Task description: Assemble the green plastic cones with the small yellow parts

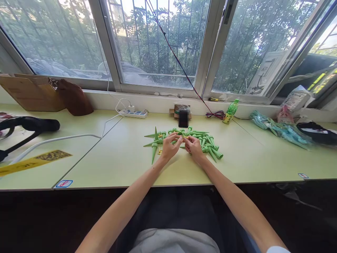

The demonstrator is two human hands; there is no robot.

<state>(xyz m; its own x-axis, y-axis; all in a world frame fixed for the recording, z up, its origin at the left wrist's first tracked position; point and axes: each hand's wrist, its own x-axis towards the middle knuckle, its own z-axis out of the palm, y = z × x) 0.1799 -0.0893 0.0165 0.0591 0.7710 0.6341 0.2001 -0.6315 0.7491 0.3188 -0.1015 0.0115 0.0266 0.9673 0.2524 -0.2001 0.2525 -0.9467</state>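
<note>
My left hand point(170, 146) is closed round a green plastic spike point(180, 133), whose round open end shows above the fingers. My right hand point(194, 146) meets it at the fingertips, thumb and forefinger pinched together. A small yellowish bit shows between the two hands, too small to make out. Several more green cone-shaped spikes point(211, 151) lie heaped to the right and behind the hands. On the left, other spikes point(154, 151) lie crosswise, with small yellow pieces point(159, 151) beside them.
Behind the heap stands a dark phone-like block point(183, 118) against a small carton. A green-capped bottle point(231, 111), a power strip point(133, 113) and blue-green plastic bags point(281, 130) sit along the window side. A white cable point(65, 138) crosses the pale table point(105, 161) at left.
</note>
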